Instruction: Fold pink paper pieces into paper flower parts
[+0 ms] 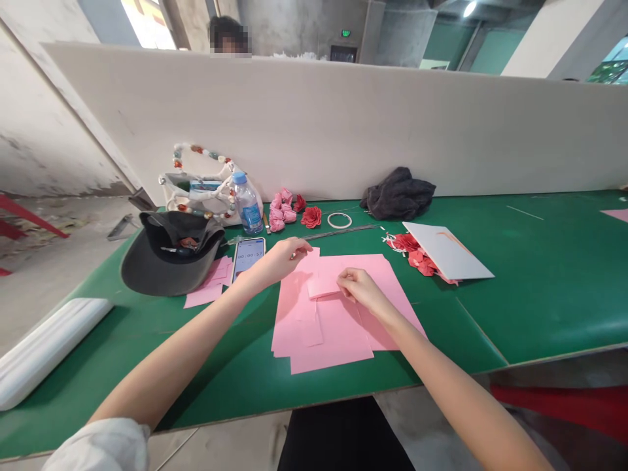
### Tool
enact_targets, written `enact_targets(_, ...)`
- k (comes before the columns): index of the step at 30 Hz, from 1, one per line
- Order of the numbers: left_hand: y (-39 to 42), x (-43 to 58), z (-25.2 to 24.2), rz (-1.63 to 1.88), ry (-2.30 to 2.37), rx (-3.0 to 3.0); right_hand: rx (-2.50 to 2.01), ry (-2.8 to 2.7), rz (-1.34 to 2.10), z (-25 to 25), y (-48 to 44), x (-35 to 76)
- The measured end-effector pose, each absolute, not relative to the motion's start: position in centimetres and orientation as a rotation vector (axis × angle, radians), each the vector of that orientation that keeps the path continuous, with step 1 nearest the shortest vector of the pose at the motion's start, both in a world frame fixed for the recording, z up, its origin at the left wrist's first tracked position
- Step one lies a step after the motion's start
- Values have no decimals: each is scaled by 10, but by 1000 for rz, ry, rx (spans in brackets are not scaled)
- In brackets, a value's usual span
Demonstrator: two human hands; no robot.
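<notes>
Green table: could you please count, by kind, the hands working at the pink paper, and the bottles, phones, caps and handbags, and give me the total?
Hands at the pink paper: 2 (left hand, right hand)
Bottles: 1 (clear bottle)
Phones: 1 (lit phone)
Caps: 1 (dark cap)
Handbags: 1 (white handbag)
Total: 6

Passable rightward between white board [451, 258] and near table edge [540, 353], blocked ahead by thin rods [350, 230], leftward by phone [248, 252] and cap [169, 258].
</notes>
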State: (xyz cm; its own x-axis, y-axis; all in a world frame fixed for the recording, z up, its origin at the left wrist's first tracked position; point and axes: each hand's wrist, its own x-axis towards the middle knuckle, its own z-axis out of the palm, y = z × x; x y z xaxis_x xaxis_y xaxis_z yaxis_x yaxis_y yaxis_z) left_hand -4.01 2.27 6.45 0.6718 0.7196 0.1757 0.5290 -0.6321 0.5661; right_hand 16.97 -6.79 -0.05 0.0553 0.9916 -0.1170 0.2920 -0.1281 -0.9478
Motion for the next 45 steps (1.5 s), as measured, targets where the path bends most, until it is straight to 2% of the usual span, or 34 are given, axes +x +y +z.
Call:
enact_targets(6,2,-25,51,122,841,2474,-1806,-1580,672,0,-67,182)
enact_targets(10,2,-24,41,95,893,2476,-1749,-1716,534,7,-64,224)
enact_targets(14,4,-27,39,36,946,2405,-1745,-1797,689,-2,-58,256)
enact_targets(19,5,-28,44,-41,876,2380,-1797,-1843,608,-12,-54,259)
enact_targets(25,15,-38,49,-19,919,2419,-1719,-1708,903,-11,-52,258)
enact_targets(30,21,-45,51,-52,929,2400,-1672,-1927,767,-5,-49,263)
enact_targets(35,17,-44,53,-101,799,2423,-1679,-1974,772,-3,-46,264)
enact_targets(45,18,-42,49,-112,890,2437,-1439,-1744,1006,18,-47,235)
